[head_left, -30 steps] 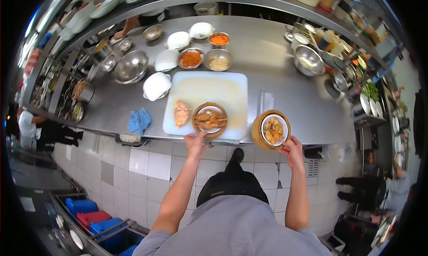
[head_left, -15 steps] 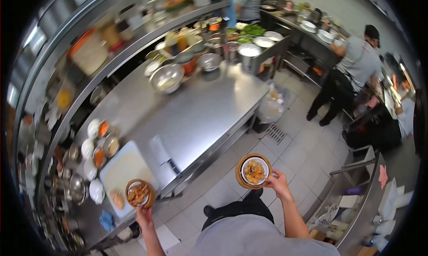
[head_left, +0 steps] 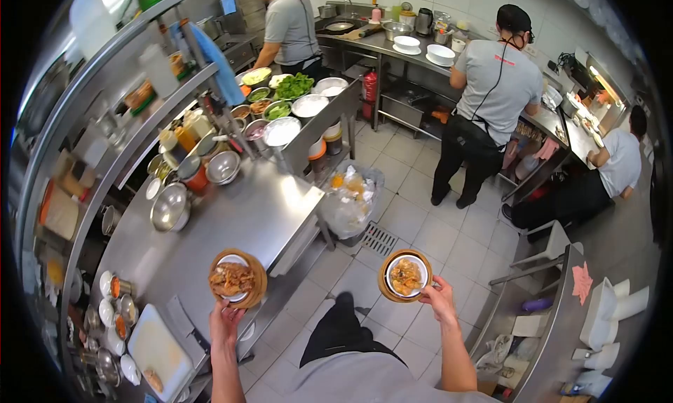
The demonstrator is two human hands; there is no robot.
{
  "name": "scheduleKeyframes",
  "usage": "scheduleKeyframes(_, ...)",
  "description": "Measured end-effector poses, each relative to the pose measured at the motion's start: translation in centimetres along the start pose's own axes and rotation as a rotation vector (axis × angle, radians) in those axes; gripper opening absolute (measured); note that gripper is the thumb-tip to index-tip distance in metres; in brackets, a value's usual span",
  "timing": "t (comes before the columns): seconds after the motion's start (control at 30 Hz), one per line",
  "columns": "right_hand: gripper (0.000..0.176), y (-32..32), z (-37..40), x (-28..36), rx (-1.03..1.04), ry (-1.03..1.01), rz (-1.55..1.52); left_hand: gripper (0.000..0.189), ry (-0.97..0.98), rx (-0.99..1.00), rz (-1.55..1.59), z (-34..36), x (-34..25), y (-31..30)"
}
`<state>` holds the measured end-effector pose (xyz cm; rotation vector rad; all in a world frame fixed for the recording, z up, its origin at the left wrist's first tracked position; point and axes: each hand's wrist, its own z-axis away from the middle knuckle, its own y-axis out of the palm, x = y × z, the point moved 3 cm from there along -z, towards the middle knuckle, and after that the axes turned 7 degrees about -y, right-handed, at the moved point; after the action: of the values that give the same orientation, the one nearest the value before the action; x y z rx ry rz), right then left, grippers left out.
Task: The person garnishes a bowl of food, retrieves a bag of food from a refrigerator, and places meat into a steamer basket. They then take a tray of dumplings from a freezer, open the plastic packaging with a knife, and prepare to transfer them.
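Note:
My left hand [head_left: 224, 321] grips the near rim of a round bamboo steamer [head_left: 239, 277] with a white plate of brown sauced food in it. It is lifted above the edge of the steel counter [head_left: 245, 213]. My right hand [head_left: 439, 299] holds a second bamboo steamer [head_left: 405, 275] with a plate of yellowish food, out over the tiled floor [head_left: 427, 213]. Both steamers are level and apart from each other.
A white cutting board [head_left: 158, 347] and small bowls lie on the counter at lower left. Metal bowls [head_left: 168, 206] and sauce tubs crowd the counter's far end. A bagged bin [head_left: 350, 199] stands by it. Three people in grey shirts work at the far counters [head_left: 491, 94].
I have turned right, away from the counter. My left hand has lifted its steamer off the cutting board. My right hand still carries the other steamer over the floor.

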<state>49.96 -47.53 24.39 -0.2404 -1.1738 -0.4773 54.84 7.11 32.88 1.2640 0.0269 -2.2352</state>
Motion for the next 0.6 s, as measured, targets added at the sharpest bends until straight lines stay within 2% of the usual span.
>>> scheduleKeyframes(0.1,0.053,-0.3,-5.1,2.1,-0.025,-0.014,-0.004,0.039,-0.013,0.097,-0.081,-4.2,-0.7,8.1)
scheduleKeyframes(0.2,0.043,-0.9,-10.8,3.3,-0.007,-0.017,-0.019,0.036,0.010,0.182,-0.092,-8.2,-1.2,16.7)
scheduleKeyframes(0.23,0.043,-1.2,-12.7,3.9,-0.013,-0.025,-0.013,0.035,0.021,0.239,-0.113,-9.7,-1.4,19.5)
scheduleKeyframes(0.43,0.046,-1.0,-23.6,9.4,-0.035,0.035,0.008,0.039,0.029,0.298,-0.110,-18.1,-4.9,35.9)
scheduleKeyframes(0.6,0.050,-0.6,-33.5,13.2,-0.049,0.036,0.013,0.035,0.012,0.365,-0.190,-25.6,-7.9,47.0)
